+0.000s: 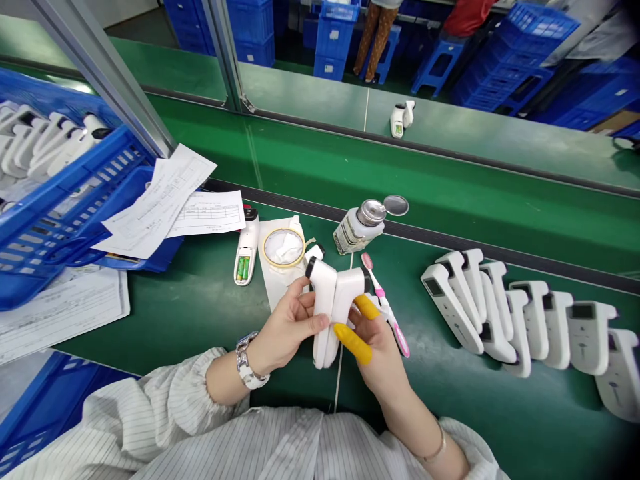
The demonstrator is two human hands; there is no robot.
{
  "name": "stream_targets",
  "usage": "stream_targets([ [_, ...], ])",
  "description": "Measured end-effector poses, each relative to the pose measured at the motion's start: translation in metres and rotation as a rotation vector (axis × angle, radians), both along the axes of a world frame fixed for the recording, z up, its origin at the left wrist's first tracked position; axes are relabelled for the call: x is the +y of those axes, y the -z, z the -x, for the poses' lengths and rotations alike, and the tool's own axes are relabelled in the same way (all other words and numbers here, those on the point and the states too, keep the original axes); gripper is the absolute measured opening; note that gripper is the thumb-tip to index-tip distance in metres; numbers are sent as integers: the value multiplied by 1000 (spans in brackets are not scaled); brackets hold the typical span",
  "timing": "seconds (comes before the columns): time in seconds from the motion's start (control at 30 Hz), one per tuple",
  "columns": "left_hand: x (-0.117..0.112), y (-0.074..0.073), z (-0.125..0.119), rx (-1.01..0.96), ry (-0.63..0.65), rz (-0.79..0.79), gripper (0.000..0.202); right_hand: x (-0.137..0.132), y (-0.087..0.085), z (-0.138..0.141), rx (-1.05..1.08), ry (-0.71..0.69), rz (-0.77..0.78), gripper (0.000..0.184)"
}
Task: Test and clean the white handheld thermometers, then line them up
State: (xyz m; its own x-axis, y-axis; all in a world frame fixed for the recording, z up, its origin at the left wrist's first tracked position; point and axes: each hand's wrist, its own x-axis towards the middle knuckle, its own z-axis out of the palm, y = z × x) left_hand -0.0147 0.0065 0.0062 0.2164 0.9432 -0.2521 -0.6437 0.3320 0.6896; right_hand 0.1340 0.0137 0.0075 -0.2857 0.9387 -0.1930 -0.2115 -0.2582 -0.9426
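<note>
My left hand (287,327) and my right hand (377,350) hold two white handheld thermometers (333,303) pressed together back to back, just above the green bench (200,307). Yellow finger cots cover the thumb and forefinger of my right hand. A pink toothbrush (387,307) lies under my right hand. A white cloth with a tape ring (283,247) on it sits just beyond the hands. Beside it lies another thermometer (246,250) with its battery bay uncovered, showing green batteries.
A row of several white thermometers (520,313) lies at the right. A metal-capped dispenser bottle (361,225) stands by the conveyor belt (450,180). A blue crate (55,193) with thermometers and papers (165,207) sits at left. One thermometer (400,119) rests across the belt.
</note>
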Motion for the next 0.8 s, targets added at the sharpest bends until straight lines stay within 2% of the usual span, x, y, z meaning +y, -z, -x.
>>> stream_targets([
  [0.1,-1,3,-3,26,33,-37,53,-1,-3,1,-27,-52,0,34],
  [0.3,0,4,-1,41,69,3,43,-1,5,-4,-31,14,44,20],
  [0.43,1,3,-1,60,63,12,43,1,10,-8,-20,38,87,20],
  [0.63,2,4,-1,97,39,-21,42,3,5,-10,2,-5,117,26],
  [0.8,2,3,-1,108,78,-29,47,4,3,-11,51,-19,124,29],
])
